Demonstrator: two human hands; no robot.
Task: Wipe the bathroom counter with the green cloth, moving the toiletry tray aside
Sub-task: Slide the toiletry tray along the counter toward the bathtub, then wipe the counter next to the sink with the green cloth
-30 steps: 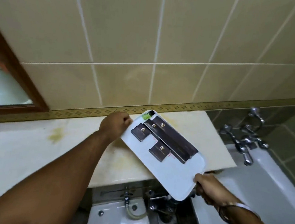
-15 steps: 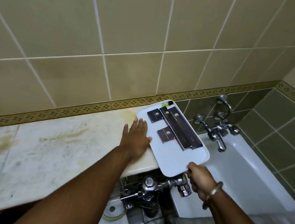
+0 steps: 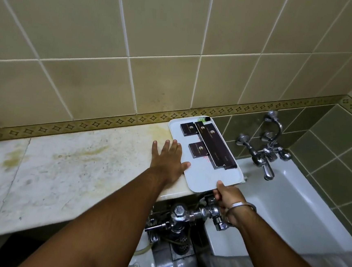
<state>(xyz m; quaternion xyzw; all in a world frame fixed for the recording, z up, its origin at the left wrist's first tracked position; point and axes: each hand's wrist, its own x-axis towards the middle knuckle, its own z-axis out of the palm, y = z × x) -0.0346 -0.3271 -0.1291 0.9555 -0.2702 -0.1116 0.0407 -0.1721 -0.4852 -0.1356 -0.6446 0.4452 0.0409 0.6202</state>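
Note:
The white toiletry tray lies at the right end of the stained marble counter, its near corner overhanging the edge. On it are three dark boxes and a small green item at the far end. My right hand grips the tray's near corner. My left hand lies flat on the counter with fingers spread, its thumb touching the tray's left rim. No green cloth is in view.
A chrome tap sticks out over the white bathtub to the right. Chrome flush pipes and a toilet sit below the counter's end. Beige tiled wall backs the counter.
The tray went from tilted and lifted to lying flat at the counter's right end. My left hand let go of its far edge and opened flat beside it.

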